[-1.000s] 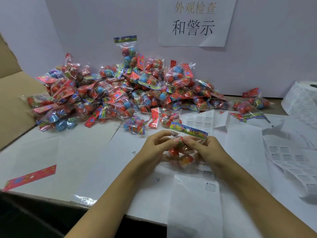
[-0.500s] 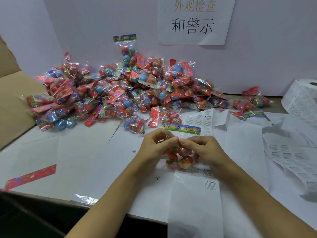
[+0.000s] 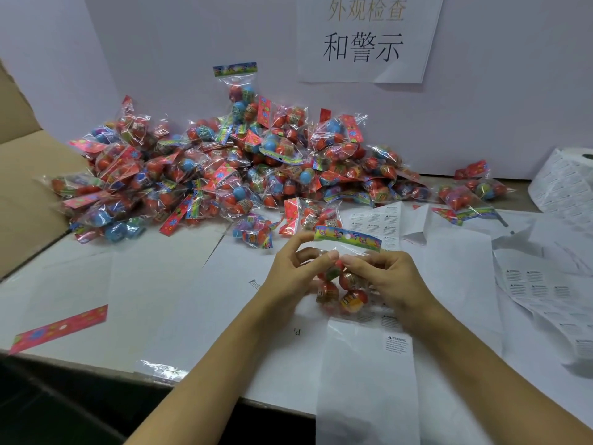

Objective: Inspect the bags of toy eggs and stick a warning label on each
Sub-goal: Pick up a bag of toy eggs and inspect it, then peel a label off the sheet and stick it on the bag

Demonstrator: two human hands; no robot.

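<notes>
A clear bag of red toy eggs [image 3: 340,289] with a colourful header card is held upright just above the table. My left hand [image 3: 295,274] pinches its left side with thumb and fingers. My right hand [image 3: 385,277] pinches the clear plastic on the right, fingertips meeting the left thumb. A large pile of bagged eggs [image 3: 208,175] lies behind, against the white wall. A backing strip with one warning label [image 3: 396,343] lies in front of my right wrist.
Label sheets [image 3: 539,287] spread over the right side, with a label roll [image 3: 568,184] at the far right. A few bags [image 3: 471,194] lie apart at the back right. A cardboard flap [image 3: 25,194] stands at the left. A red header card [image 3: 61,327] lies near the front left edge.
The bag has turned more upright between my hands, its header card rising and levelling. My fingertips have shifted along the clear plastic below the card.
</notes>
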